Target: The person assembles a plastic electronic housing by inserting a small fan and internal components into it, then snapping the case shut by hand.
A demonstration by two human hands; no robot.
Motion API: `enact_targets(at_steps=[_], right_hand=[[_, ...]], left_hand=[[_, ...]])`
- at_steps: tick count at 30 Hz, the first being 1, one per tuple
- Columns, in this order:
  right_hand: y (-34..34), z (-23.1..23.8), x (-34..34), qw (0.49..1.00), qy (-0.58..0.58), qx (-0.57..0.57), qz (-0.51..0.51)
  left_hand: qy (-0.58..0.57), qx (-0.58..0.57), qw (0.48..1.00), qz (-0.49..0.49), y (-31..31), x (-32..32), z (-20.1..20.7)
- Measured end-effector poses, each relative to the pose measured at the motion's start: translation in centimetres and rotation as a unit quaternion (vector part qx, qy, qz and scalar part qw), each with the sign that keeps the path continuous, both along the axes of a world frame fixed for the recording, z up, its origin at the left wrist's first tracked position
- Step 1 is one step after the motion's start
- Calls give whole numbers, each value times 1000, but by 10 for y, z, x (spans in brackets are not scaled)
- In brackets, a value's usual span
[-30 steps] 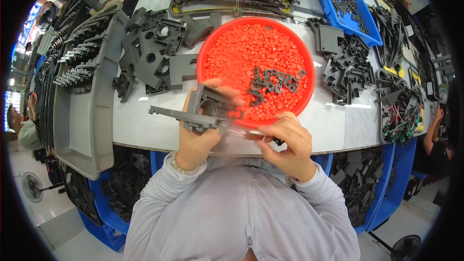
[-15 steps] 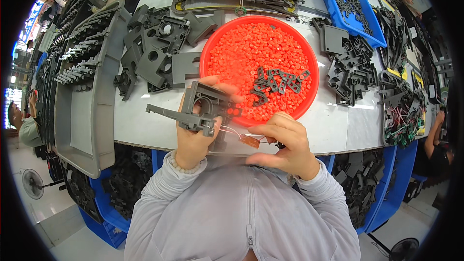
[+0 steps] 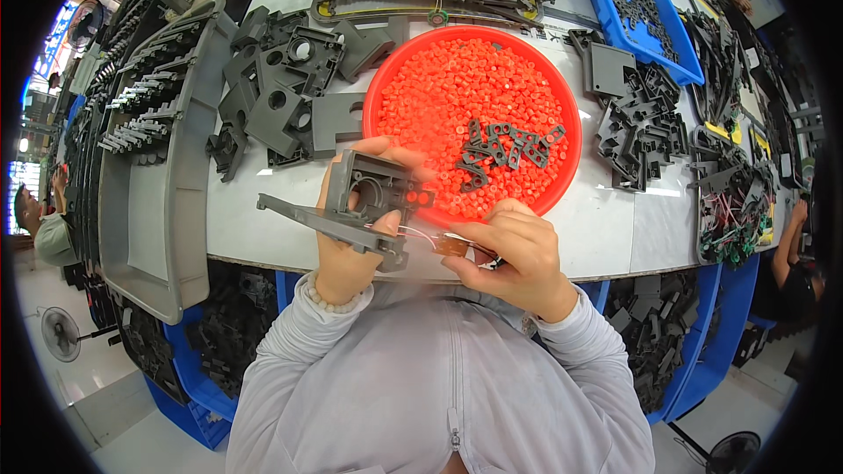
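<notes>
My left hand (image 3: 344, 265) is wrapped round a dark grey plastic housing (image 3: 373, 186) with a round opening, in front of the red basin. A long, narrow grey arm piece (image 3: 318, 221) lies across the same hand, under the thumb. Thin pale wires (image 3: 420, 233) run from these parts to a small orange-brown flat piece (image 3: 452, 247), which looks like a little circuit board. My right hand (image 3: 518, 254) pinches that piece between thumb and fingers. A dark wire end shows just under the right fingers; the rest is covered.
The red basin (image 3: 572, 145) holds many small red caps and several black brackets (image 3: 505, 147). Grey housings (image 3: 290, 114) are heaped left of it, more grey parts (image 3: 641, 114) right. A grey bin (image 3: 189, 211) stands at the left, a blue tray (image 3: 676, 72) at the far right.
My right thumb has closed against the fingers over the orange-brown piece, which hung uncovered before. The long arm piece has shifted slightly left and down, its near end now lower beside the left thumb.
</notes>
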State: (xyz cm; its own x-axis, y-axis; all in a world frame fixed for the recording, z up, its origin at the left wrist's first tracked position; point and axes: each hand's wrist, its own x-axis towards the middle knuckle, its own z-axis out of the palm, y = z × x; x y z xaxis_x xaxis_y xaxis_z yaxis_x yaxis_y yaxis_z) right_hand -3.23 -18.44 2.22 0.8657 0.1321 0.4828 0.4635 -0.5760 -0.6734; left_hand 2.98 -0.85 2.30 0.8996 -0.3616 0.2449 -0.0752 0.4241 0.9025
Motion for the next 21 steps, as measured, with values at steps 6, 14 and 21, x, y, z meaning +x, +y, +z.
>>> enact_targets(at_steps=[6, 14, 21], right_hand=[[-2, -4, 5, 993, -116, 16, -18], [-2, 10, 8, 990, -38, 138, -13], [-4, 30, 20, 999, -45, -22, -9]], left_hand=[[28, -8, 999, -22, -2, -2, 1], [41, -17, 998, -36, -7, -7, 3], [76, -56, 994, -62, -9, -9, 0]])
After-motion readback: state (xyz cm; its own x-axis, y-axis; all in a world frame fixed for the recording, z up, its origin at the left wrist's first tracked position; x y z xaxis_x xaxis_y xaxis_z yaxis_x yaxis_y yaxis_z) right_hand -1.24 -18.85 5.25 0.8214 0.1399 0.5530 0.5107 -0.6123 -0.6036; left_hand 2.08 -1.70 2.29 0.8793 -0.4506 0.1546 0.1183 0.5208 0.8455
